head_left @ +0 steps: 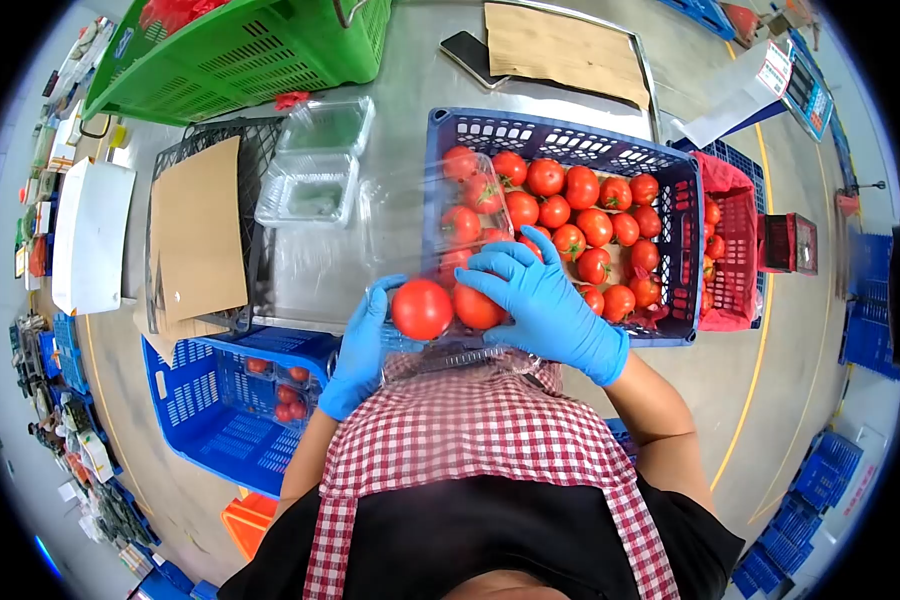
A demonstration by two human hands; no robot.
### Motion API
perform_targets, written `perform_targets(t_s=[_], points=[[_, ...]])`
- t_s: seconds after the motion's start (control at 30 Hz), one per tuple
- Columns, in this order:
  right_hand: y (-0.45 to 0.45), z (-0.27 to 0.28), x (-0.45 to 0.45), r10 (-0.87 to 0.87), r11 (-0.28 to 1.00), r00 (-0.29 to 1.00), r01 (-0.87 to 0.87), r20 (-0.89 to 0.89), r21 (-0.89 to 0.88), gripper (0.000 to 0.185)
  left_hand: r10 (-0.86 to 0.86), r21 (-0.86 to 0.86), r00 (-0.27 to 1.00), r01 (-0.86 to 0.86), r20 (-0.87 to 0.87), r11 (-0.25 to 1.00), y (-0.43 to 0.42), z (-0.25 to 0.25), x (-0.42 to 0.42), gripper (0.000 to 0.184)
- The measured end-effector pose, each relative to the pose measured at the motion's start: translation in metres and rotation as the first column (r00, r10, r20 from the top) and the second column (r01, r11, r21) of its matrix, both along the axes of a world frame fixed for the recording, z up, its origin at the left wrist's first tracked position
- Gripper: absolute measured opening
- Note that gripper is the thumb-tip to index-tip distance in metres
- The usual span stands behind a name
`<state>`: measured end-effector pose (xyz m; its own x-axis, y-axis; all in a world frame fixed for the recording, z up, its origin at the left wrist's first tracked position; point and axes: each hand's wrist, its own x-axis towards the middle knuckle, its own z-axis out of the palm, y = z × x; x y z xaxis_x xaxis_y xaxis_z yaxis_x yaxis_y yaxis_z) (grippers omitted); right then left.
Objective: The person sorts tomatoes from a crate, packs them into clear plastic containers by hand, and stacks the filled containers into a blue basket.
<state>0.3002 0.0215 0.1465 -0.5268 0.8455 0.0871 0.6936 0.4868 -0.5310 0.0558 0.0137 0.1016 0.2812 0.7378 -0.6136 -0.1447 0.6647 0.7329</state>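
My left hand (358, 350), in a blue glove, grips the left side of a clear plastic clamshell box (440, 362) held against the apron. A large tomato (421, 309) sits in the box beside that hand. My right hand (545, 300), gloved too, is closed over a second tomato (477, 308) right next to the first. The box's raised transparent lid overlaps the near corner of a dark blue crate (692, 250), where several tomatoes (595, 227) lie in rows on cardboard. My right fingers partly hide the second tomato.
Empty clear boxes (310, 190) lie left on the metal table (310, 265), beside a cardboard sheet (198, 235). A green crate (240, 60) stands behind. Packed tomatoes sit in a lower blue crate (215, 410). A phone (470, 58) and scale (810, 95) are farther off.
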Motion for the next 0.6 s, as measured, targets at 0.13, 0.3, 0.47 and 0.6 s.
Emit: perform_targets(t_s=[0.13,0.3,0.47,0.6], points=[[-0.003,0.013,0.014,-0.085,0.988,0.958,0.044,-0.274,-0.151,0.055,0.066,-0.097,0.998,-0.065,0.006,0.993,0.005,0.001,0.002,0.06],[-0.005,-0.036,0.133,-0.708,0.694,0.517,0.635,-0.482,-0.339,0.034,0.092,0.072,0.983,-0.082,-0.161,0.994,-0.002,-0.003,-0.015,0.053],[-0.034,-0.088,0.219,-0.794,0.487,0.585,0.775,0.166,-0.402,0.037,0.308,-0.089,0.951,-0.308,-0.017,0.947,0.006,-0.004,-0.027,0.05],[-0.03,-0.119,0.214,-0.696,0.7,0.696,0.712,0.179,-0.049,0.043,0.303,-0.022,0.953,-0.303,-0.014,0.953,0.001,-0.006,-0.021,0.039]])
